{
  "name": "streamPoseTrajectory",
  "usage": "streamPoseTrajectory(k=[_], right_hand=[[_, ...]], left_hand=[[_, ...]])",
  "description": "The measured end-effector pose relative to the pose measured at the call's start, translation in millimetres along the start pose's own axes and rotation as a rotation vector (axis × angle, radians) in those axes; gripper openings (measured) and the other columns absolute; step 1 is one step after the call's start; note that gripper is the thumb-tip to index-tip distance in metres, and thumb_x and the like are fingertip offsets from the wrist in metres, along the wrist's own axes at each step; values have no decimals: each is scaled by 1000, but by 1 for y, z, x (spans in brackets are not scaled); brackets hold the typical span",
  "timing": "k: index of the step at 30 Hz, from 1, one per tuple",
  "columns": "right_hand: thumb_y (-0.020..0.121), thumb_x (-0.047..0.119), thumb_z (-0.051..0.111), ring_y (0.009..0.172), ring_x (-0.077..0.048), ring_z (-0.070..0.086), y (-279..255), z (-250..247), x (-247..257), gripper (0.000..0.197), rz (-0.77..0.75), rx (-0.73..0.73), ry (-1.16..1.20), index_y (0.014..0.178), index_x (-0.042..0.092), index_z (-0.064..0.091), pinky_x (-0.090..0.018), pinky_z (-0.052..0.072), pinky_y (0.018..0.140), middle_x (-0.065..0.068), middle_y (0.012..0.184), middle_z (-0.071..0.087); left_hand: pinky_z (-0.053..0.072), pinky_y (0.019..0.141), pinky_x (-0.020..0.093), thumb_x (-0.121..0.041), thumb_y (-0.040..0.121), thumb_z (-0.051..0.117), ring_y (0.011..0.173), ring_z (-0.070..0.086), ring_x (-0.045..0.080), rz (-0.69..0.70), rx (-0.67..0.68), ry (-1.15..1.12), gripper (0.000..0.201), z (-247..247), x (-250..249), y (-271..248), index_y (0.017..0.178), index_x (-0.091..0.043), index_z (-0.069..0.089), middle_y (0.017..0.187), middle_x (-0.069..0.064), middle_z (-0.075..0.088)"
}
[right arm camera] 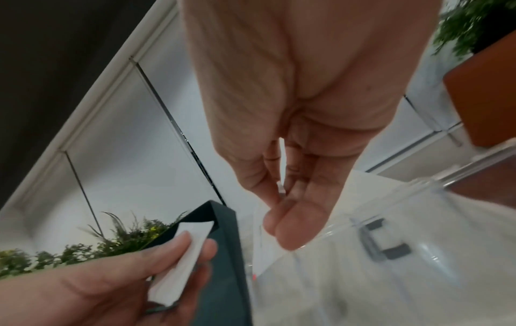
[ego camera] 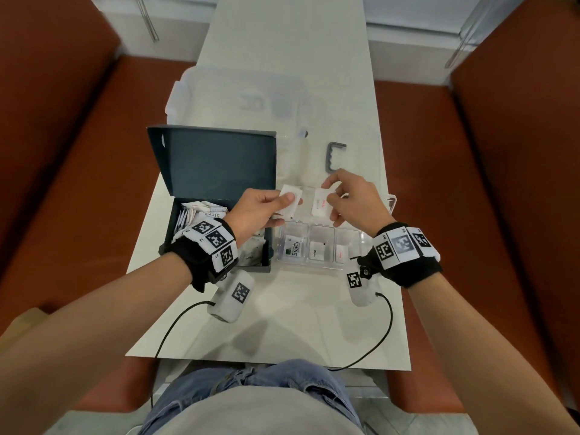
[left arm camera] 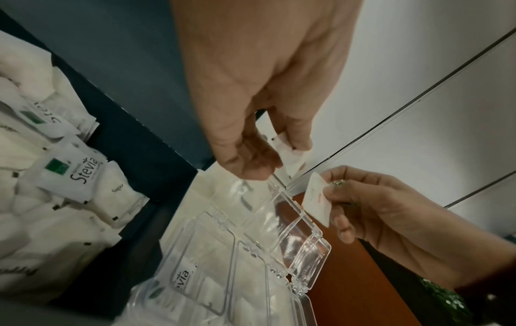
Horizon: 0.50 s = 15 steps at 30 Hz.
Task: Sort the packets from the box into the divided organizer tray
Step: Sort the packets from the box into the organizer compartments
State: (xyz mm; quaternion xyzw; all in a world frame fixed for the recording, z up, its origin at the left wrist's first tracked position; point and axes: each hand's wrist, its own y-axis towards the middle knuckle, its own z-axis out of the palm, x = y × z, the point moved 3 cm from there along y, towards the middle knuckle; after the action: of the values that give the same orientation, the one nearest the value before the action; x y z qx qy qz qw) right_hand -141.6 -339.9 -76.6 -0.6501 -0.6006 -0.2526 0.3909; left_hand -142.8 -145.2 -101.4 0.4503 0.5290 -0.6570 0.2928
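A dark box (ego camera: 175, 227) with its lid raised stands left on the table, full of white packets (ego camera: 204, 211), some marked Stevia (left arm camera: 69, 172). Right of it lies the clear divided organizer tray (ego camera: 309, 265). Its near row holds a Stevia packet (ego camera: 294, 248), a plain white packet (ego camera: 317, 250) and a red-printed one (ego camera: 342, 251). My left hand (ego camera: 282, 202) pinches a white packet (ego camera: 290, 200) over the tray's far row. My right hand (ego camera: 332, 199) pinches a white packet with red print (ego camera: 321, 204) beside it. The wrist views show both pinches: left hand (left arm camera: 279, 158), right hand (right arm camera: 279, 198).
The tray's clear lid (ego camera: 251, 98) lies open on the table behind the box, with a grey handle (ego camera: 334, 157) near it. Orange benches (ego camera: 78, 183) flank the narrow white table (ego camera: 282, 334). Black cables (ego camera: 386, 334) run from my wrists over the near table edge.
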Motion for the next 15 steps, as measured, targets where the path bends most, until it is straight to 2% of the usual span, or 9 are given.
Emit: streamPoseTrajectory(k=[3,5,8,12,15], right_hand=[[92,3,50,42,-10,62,1,-15,-23,10,116,-2,-80,93,8,59,-22,52,44,-11,64,64],[93,4,48,46,-12,64,-1,-20,-38,11,193,29,-154,90,6,59,-23,55,46,-12,68,66],[92,3,49,57,-20,67,-6,-19,-59,13,270,116,-255,91,3,62,-25,56,50,-15,78,68],[91,-1,53,54,-17,65,-10,-6,-77,15,333,202,-367,95,3,66,-24,55,51,-15,84,66],[92,-2,48,63,-25,70,-12,4,-80,20,343,231,-464,92,8,65,-29,58,61,-13,98,64]], left_hand=[[54,77,22,-20,92,64,91,61,14,24,-50,53,27,1,1,4,113,-3,70,108,14,69],[53,77,25,-17,91,65,86,61,15,20,-65,56,25,3,1,6,112,-3,69,101,13,67],[51,71,22,-17,90,66,73,60,11,-1,-82,57,23,5,3,8,110,-5,69,95,9,66],[51,65,20,-19,89,68,63,60,4,-15,-97,72,22,9,5,9,108,-8,70,92,7,66],[52,66,20,-19,89,68,62,62,2,-24,-99,69,16,10,7,9,104,-13,71,93,5,68]])
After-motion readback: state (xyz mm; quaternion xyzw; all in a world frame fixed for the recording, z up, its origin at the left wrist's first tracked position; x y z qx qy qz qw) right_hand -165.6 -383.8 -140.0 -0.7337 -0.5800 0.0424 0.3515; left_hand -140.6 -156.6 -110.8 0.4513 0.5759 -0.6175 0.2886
